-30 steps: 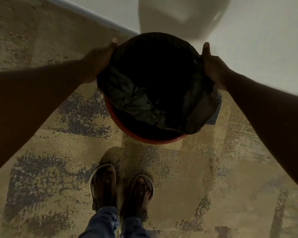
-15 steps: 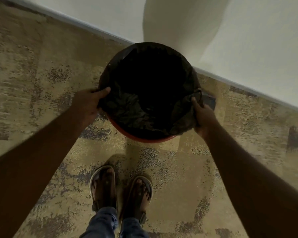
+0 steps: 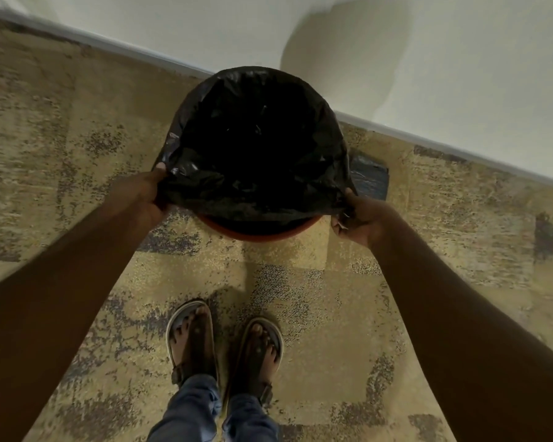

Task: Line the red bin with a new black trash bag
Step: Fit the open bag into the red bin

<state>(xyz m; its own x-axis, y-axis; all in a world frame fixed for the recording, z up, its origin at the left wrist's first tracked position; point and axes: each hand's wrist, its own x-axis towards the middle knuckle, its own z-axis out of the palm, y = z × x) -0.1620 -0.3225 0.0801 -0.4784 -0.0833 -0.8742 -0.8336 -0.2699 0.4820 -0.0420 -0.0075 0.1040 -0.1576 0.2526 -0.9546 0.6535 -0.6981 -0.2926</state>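
Note:
The red bin [image 3: 256, 231] stands on the carpet close to the wall; only a strip of its near rim shows. A black trash bag [image 3: 256, 145] fills its mouth and drapes over the far and side rims. My left hand [image 3: 141, 196] grips the bag's edge at the near left. My right hand [image 3: 363, 218] grips the bag's edge at the near right. Between my hands the bag's hem stretches across just above the near rim. The inside of the bin is hidden in darkness.
A white wall [image 3: 460, 74] with a grey skirting runs behind the bin. A dark flat patch [image 3: 369, 177] lies on the carpet to the bin's right. My sandalled feet [image 3: 224, 342] stand just in front of the bin on patterned beige carpet.
Both hands slid from the far sides of the rim down to its near corners, drawing the bag's edge along. The bag now covers more of the rim.

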